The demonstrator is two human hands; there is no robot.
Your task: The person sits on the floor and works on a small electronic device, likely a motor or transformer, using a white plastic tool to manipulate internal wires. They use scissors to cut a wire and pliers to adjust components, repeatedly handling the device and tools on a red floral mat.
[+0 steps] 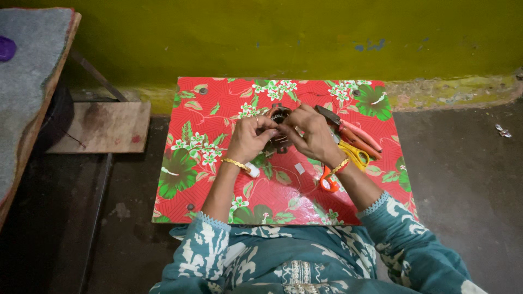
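At far left a grey padded slab (27,87) leans over a wooden board (103,128) on the dark floor (457,179), beneath a yellow-green wall (272,38). A low table (212,196) covered in red floral cloth stands against it. Near its far edge, the left hand (249,139) and right hand (311,133) both pinch a small dark round metal part (279,117). Just right lie pliers (354,133), yellow scissors (354,155) and orange scissors (328,181).
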